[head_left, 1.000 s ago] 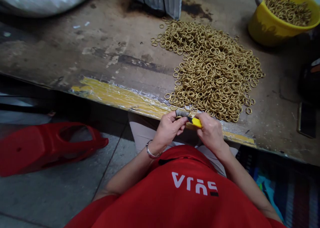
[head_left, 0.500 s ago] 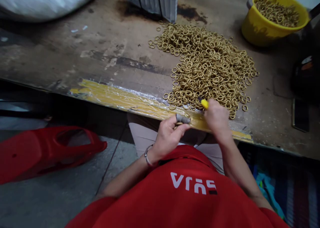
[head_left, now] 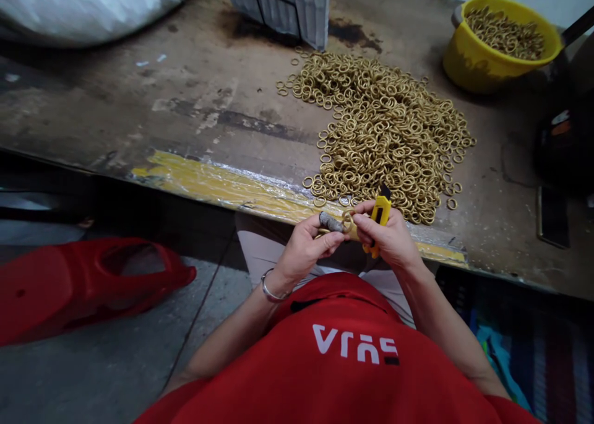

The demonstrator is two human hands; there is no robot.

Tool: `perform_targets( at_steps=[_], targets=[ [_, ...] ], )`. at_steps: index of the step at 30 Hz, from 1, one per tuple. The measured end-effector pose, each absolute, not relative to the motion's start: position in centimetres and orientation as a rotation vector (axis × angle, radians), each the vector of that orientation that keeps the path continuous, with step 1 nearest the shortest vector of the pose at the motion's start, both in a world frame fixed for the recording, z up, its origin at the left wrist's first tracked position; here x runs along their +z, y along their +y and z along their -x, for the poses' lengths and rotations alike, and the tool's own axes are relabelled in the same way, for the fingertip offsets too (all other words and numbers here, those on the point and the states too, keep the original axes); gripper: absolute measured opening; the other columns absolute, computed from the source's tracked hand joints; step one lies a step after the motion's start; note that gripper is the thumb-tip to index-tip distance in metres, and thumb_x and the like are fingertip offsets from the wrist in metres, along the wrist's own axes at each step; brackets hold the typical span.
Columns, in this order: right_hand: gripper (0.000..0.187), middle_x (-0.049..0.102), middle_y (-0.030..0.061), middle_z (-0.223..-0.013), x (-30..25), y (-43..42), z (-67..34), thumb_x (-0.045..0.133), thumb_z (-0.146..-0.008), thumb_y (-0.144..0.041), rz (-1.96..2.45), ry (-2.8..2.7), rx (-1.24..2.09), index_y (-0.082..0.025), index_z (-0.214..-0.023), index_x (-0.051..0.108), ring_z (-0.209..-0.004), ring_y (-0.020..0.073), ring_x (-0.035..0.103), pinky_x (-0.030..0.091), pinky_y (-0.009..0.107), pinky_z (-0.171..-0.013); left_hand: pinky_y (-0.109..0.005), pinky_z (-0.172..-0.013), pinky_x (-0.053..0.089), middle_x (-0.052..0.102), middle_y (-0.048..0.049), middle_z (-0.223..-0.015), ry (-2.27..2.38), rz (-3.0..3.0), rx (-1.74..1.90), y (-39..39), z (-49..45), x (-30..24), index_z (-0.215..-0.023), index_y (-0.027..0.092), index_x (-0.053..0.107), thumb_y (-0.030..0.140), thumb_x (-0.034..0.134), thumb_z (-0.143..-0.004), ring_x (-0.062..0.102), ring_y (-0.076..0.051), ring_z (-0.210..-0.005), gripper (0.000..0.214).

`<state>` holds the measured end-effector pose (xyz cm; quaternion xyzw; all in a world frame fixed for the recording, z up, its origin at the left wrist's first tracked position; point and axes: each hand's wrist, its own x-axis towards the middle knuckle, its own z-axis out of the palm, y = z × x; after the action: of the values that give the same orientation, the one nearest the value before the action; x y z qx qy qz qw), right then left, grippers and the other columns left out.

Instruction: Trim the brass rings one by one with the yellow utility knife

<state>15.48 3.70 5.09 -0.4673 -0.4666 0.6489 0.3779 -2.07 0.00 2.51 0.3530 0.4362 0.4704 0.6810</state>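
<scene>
My left hand (head_left: 306, 244), its forefinger wrapped in grey tape (head_left: 331, 222), is closed in a pinch, with a bit of gold-coloured metal showing between finger and thumb. At its fingertips is a gold-coloured ring (head_left: 348, 221), which my right hand's fingertips also touch. A yellow utility knife (head_left: 381, 211) is gripped in my right hand (head_left: 392, 235), its dark blade pointing up and away from me. Just beyond both hands, a large pile of gold-coloured rings (head_left: 385, 133) is spread on the worn table (head_left: 185, 96).
Yellow tape (head_left: 223, 186) covers part of the table's front edge. At the back right stands a yellow bucket (head_left: 482, 62) of rings, with a phone (head_left: 553, 216) nearer me. A grey ribbed panel (head_left: 306, 9) stands behind the pile. Down left is a red plastic object (head_left: 41, 288).
My right hand has come from the pile's edge toward my left hand. The knife has turned upright, and a ring now shows between the two hands' fingertips.
</scene>
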Motion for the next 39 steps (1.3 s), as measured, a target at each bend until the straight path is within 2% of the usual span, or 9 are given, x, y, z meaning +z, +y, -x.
perform_targets(
  at_steps=[2,5,8,15,20,28,34,37,39],
  targets=[
    [0.022,0.052,-0.007,-0.056,5.5,3.8,-15.9,0.072,-0.082,-0.037,1.23,-1.356,1.509,-0.018,-0.091,0.067,-0.048,0.008,0.043,0.035,0.022,-0.048,-0.016,-0.041,0.027,0.063,0.0003,-0.065,1.03,-0.779,1.046,0.2,2.3,2.8,-0.081,0.014,0.063,0.041,0.08,-0.076,0.043,-0.005,-0.047,0.033],
    [0.009,0.064,-0.0012,-0.075,5.9,4.0,-16.4,0.07,-0.084,-0.027,1.179,-1.61,1.303,-0.019,-0.086,0.07,-0.066,0.0114,0.058,0.045,0.026,-0.064,-0.016,-0.038,0.025,0.063,0.0017,-0.062,1.072,-0.759,1.089,0.7,2.7,3.3,-0.084,0.015,0.063,0.044,0.079,-0.076,0.044,-0.004,-0.043,0.035],
    [0.006,0.067,0.0009,-0.085,5.8,4.1,-16.6,0.065,-0.088,-0.023,1.088,-1.795,1.15,-0.02,-0.088,0.071,-0.08,0.0141,0.063,0.048,0.028,-0.075,-0.016,-0.039,0.027,0.064,0.0013,-0.061,1.01,-0.805,1.062,1.1,2.7,3.7,-0.084,0.014,0.064,0.045,0.079,-0.076,0.043,-0.004,-0.041,0.035],
    [0.006,0.066,0.0017,-0.087,5.5,3.9,-16.6,0.061,-0.092,-0.022,1.03,-1.94,0.979,-0.02,-0.093,0.067,-0.08,0.0144,0.063,0.049,0.027,-0.073,-0.015,-0.039,0.028,0.065,-0.001,-0.065,0.983,-0.822,0.943,1.0,2.1,3.6,-0.08,0.013,0.066,0.041,0.08,-0.074,0.045,-0.004,-0.046,0.032],
    [0.017,0.069,0.0078,-0.094,5.3,2.7,-17.0,0.053,-0.091,-0.015,1.297,-2.221,0.627,-0.018,-0.101,0.067,-0.082,0.0186,0.063,0.046,0.03,-0.074,-0.015,-0.037,0.028,0.054,0.0046,-0.055,1.069,-0.738,0.997,0.7,1.9,3.0,-0.078,0.014,0.065,0.037,0.082,-0.07,0.043,-0.005,-0.043,0.03],
    [0.025,0.071,0.0107,-0.102,5.8,1.8,-15.9,0.05,-0.086,-0.01,1.671,-2.531,0.393,-0.016,-0.103,0.068,-0.085,0.0224,0.065,0.04,0.031,-0.068,-0.017,-0.04,0.034,0.055,0.0038,-0.054,1.179,-0.886,1.046,0.5,1.7,2.5,-0.078,0.015,0.066,0.035,0.075,-0.076,0.045,-0.006,-0.044,0.022],
    [0.025,0.072,0.0125,-0.105,6.0,2.9,-14.6,0.045,-0.092,-0.009,1.888,-2.603,0.337,-0.016,-0.106,0.065,-0.085,0.0228,0.068,0.036,0.031,-0.064,-0.02,-0.051,0.039,0.059,0.0024,-0.06,1.319,-1.24,1.135,0.2,2.3,3.8,-0.079,0.016,0.069,0.024,0.066,-0.081,0.049,-0.009,-0.055,0.008],
    [0.026,0.073,0.0158,-0.099,5.9,4.9,-14.9,0.041,-0.095,-0.009,2.116,-2.509,0.261,-0.013,-0.106,0.065,-0.082,0.0232,0.069,0.035,0.03,-0.063,-0.023,-0.059,0.044,0.066,-0.0005,-0.069,1.312,-1.31,1.129,-0.9,2.7,5.1,-0.076,0.017,0.07,0.021,0.069,-0.08,0.056,-0.012,-0.065,0.006],
    [0.024,0.073,0.0158,-0.096,5.7,6.2,-15.1,0.043,-0.096,-0.012,2.139,-2.438,0.237,-0.012,-0.105,0.065,-0.082,0.024,0.068,0.036,0.03,-0.064,-0.023,-0.059,0.044,0.066,-0.0008,-0.068,1.226,-1.25,1.041,-1.6,3.3,5.2,-0.074,0.016,0.069,0.023,0.072,-0.079,0.055,-0.012,-0.063,0.008]
  ],
)
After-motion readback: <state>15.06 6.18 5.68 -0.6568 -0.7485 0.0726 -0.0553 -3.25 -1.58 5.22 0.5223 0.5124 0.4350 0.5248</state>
